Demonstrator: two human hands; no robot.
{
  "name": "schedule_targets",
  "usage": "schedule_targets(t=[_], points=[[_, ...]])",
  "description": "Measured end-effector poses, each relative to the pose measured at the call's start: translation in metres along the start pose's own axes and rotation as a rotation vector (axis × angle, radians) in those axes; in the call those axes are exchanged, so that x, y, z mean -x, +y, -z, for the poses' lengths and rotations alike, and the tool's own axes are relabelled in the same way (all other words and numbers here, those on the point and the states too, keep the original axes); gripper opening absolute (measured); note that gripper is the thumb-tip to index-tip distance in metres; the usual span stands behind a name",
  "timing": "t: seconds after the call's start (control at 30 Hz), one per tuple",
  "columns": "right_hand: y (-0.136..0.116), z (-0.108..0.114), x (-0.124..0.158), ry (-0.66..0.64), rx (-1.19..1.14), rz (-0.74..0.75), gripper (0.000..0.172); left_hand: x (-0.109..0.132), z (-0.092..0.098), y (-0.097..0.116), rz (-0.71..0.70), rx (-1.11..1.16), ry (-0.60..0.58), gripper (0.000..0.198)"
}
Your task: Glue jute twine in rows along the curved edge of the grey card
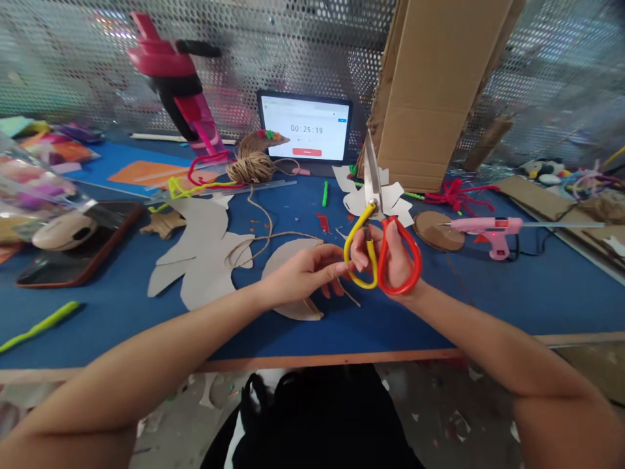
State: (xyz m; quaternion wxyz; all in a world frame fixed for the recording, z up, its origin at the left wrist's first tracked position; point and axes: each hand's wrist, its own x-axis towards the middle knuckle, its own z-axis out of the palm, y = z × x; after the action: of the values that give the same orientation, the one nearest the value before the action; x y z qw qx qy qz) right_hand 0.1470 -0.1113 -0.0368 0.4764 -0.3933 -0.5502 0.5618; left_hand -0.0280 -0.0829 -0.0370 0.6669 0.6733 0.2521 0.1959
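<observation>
My right hand (396, 257) is closed around scissors (373, 179) with one yellow and one red handle loop, blades pointing up and nearly together. Close beside the yellow loop is my left hand (312, 270), fingers bent but apart. It hovers over a rounded grey card piece (288, 309) with brown twine along part of its inner edge. A strand of twine (351, 297) comes out below the left fingers; whether they touch it I cannot tell. The strand's other part runs back to a twine bundle (251, 168). A larger grey card cutout (208, 277) lies to the left.
A pink glue gun (493, 234) with a lit red light lies right, near a round cardboard disc (439, 231). Behind stand a tablet timer (306, 127), a tall cardboard piece (434, 91) and a pink bottle (180, 85). A mouse (63, 231) rests on a tray at left.
</observation>
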Motion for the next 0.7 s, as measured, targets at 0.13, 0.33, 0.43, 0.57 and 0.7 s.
schedule_targets(t=[0.13, 0.33, 0.43, 0.57, 0.7], points=[[-0.002, 0.009, -0.005, -0.042, 0.086, 0.018, 0.058, 0.001, 0.004, 0.002, -0.020, 0.029, 0.036, 0.031], [-0.012, 0.052, -0.011, -0.218, 0.202, -0.125, 0.036, 0.006, 0.013, 0.008, -0.120, -0.079, 0.259, 0.023], [-0.011, 0.062, -0.014, -0.239, 0.147, -0.148, 0.039, 0.006, 0.020, 0.008, -0.152, -0.167, 0.319, 0.019], [-0.005, 0.045, -0.017, -0.131, 0.023, -0.074, 0.027, 0.006, 0.019, 0.009, -0.210, -0.226, 0.333, 0.018], [0.000, 0.012, -0.013, 0.063, -0.066, 0.019, 0.043, 0.005, 0.004, 0.011, -0.196, -0.207, 0.382, 0.025]])
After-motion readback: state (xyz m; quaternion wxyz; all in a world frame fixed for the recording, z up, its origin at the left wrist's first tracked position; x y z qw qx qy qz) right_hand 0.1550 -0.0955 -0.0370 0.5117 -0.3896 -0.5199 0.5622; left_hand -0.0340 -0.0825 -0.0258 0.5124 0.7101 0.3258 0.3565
